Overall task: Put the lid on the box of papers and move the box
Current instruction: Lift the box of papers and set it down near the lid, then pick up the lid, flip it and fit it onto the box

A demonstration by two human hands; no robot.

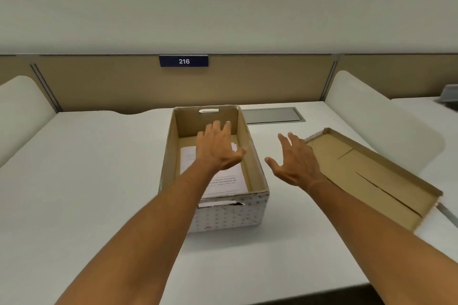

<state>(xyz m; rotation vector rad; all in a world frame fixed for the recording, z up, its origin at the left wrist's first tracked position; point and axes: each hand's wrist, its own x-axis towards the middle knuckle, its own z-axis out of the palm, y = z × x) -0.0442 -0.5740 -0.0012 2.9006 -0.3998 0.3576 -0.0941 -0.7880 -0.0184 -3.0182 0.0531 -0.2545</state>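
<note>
An open cardboard box (250, 156) with a dotted white outside stands in the middle of the white desk (86, 168). Printed papers (230, 181) lie flat on its bottom. The lid (371, 176) rests upside down on the desk to the right of the box, brown inside facing up. My left hand (218, 148) hovers over the box's opening, fingers spread, holding nothing. Between the box and the lid, my right hand (295, 158) is open above the desk, its fingers close to the lid's left corner.
A tan partition (111, 82) with a blue sign reading 216 (184, 61) closes the desk's far side. A grey cable hatch (272, 115) sits behind the box. White side dividers (371, 116) flank the desk. A grey object (449, 94) lies on the neighbouring desk at right.
</note>
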